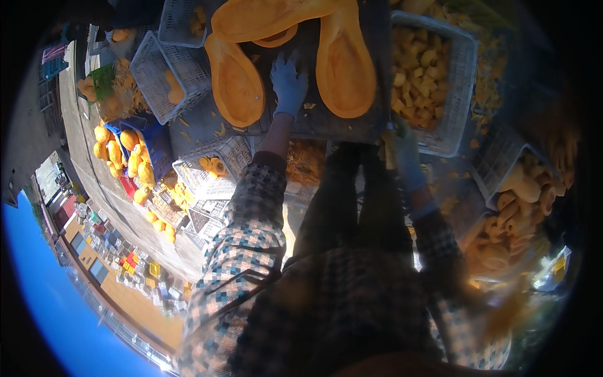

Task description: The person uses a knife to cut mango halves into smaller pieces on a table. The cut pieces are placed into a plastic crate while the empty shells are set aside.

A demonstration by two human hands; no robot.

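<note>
My left hand (288, 87), in a light blue glove, is spread with nothing in it, over the dark board (287, 127). I cannot tell whether it touches the board. Halves of peeled, hollowed squash surround it: one half (238, 85) to the left, another half (346, 80) to the right, and a larger piece (268, 21) at the far side. Part of a smaller squash piece (278, 38) shows beneath that one. At the board's right front corner, my gloved right hand (409, 158) grips the pale handle of a knife (388, 148). Its narrow blade, seen nearly edge-on, points away from me.
A pale plastic crate (464, 94) of squash cubes (419, 77) stands right of the board. Peeled squash (523, 202) fills crates farther right. Plastic crates (165, 80) and a blue crate (158, 146) of whole squash stand left. Peelings (306, 162) lie below the board's front edge.
</note>
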